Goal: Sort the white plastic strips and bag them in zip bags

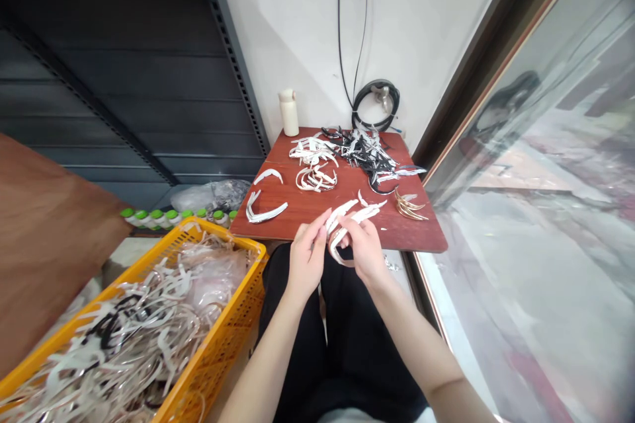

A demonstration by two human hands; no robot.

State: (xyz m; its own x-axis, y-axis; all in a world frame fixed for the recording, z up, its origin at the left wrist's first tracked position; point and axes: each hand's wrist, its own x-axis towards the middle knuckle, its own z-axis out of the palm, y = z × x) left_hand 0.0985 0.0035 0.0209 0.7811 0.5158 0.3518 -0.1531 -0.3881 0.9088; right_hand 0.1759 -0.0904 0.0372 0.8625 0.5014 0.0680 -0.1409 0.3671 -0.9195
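My left hand (306,256) and my right hand (364,248) meet just in front of the near edge of a small red-brown table (421,231). Together they hold a small bundle of curved white headbands (347,218), fingers pinched around the strips. On the table lie loose white headbands (265,211), a white pile (313,165), a mixed black and white pile (364,149) and a few gold ones (409,206).
A yellow crate (233,317) full of white and black headbands stands at my lower left. A white bottle (288,112) and a coiled black cable (377,102) sit at the table's back. Green-capped bottles (169,215) line the floor on the left. A glass pane (536,211) runs along the right.
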